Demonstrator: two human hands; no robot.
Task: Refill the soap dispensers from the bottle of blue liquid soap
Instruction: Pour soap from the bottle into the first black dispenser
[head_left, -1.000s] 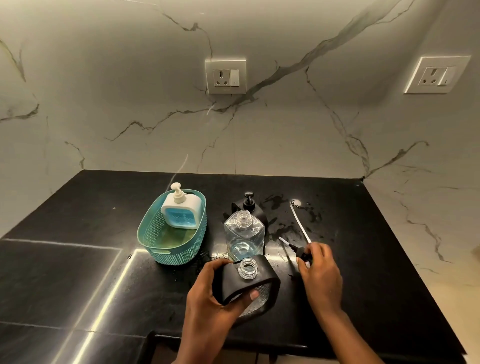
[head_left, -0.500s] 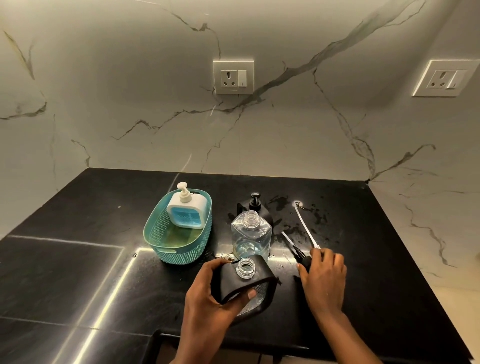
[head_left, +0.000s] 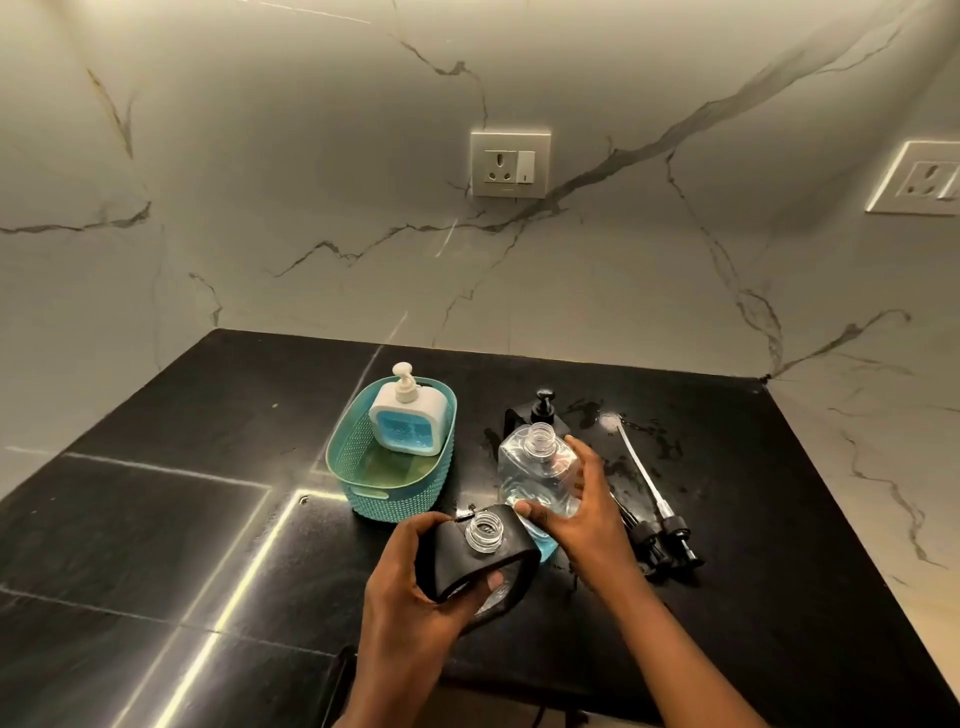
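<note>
My left hand (head_left: 410, 587) grips a black soap dispenser (head_left: 480, 558) with its clear neck uncapped and facing up, near the counter's front edge. Just behind it stands a clear bottle of blue liquid soap (head_left: 535, 478), uncapped and slightly tilted, with blue liquid low inside. My right hand (head_left: 587, 514) is wrapped around the bottle's right side. Two black pump heads (head_left: 670, 540) with long white tubes lie on the counter to the right. A second black dispenser (head_left: 543, 408) stands behind the bottle, pump on.
A teal basket (head_left: 353, 467) at centre left holds a white dispenser (head_left: 408, 421) filled with blue soap. The black counter (head_left: 182, 519) shows wet patches behind the bottle. Marble walls with two sockets close the back and right.
My right hand let go of the pump head on the counter and moved left onto the bottle of blue soap. The left hand kept its hold on the black dispenser.
</note>
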